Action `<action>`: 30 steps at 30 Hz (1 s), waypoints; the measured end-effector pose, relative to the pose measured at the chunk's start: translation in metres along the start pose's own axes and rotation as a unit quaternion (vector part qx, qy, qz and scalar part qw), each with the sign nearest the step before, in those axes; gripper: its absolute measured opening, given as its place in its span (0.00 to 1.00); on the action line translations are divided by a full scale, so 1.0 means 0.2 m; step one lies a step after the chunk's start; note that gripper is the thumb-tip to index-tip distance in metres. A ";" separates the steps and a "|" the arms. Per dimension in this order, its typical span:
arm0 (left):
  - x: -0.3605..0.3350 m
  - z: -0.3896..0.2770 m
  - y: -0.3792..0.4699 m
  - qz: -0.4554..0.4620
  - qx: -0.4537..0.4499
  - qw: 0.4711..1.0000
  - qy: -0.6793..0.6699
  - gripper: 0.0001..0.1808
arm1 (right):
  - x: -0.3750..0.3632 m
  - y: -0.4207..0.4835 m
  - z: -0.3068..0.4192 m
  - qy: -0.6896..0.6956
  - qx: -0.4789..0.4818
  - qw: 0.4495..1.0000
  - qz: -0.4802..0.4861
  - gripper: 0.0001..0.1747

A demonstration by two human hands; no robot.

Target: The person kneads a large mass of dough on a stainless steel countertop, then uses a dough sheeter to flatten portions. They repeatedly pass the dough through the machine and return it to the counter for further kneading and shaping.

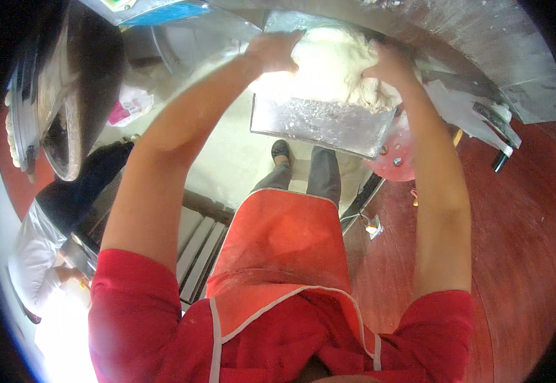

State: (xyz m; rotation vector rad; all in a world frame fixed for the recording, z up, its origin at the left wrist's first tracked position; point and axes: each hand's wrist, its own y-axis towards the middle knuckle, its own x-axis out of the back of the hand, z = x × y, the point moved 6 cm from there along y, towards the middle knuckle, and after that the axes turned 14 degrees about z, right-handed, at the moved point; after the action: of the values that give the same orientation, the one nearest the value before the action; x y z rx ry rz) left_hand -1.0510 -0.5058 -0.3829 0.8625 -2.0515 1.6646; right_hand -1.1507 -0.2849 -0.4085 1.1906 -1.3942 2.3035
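Observation:
A large mass of pale dough [330, 67] lies over the far part of a flour-dusted metal tray or plate [316, 122]. My left hand [275, 50] presses against the dough's left side, thumb and fingers spread around its edge. On the opposite side, my right hand [390, 62] grips the dough, with the thumb on top and the other fingers hidden behind or beneath it. Part of the dough hangs in ragged folds near my right wrist. Strong glare washes out its lower left part.
At left stands a large round metal bowl [74, 139]; beyond it, a co-worker in a white top [38, 249] bends. A red round stool or disc [395, 163] with metal studs is below the tray's right end. A white socket with a cable [372, 229] lies near the red surface.

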 end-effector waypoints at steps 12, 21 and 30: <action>-0.19 -0.03 -0.36 -0.084 0.008 0.992 0.088 0.45 | -0.13 -0.61 0.28 -0.045 0.033 0.984 -0.170 0.37; -0.29 0.09 -0.22 0.002 0.002 0.940 -0.340 0.47 | -0.12 -0.12 -0.04 0.233 -0.009 0.972 -0.033 0.49; -0.32 -0.23 -0.39 0.026 -0.041 0.544 -0.838 0.45 | -0.16 -0.51 0.25 0.748 -0.058 0.653 0.102 0.32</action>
State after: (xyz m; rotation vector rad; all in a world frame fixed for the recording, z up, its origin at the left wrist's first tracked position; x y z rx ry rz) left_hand -0.9563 -0.4556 -0.3542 3.1145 -2.8404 0.1961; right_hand -1.0486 -0.2626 -0.3540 -0.9628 -0.8256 2.0419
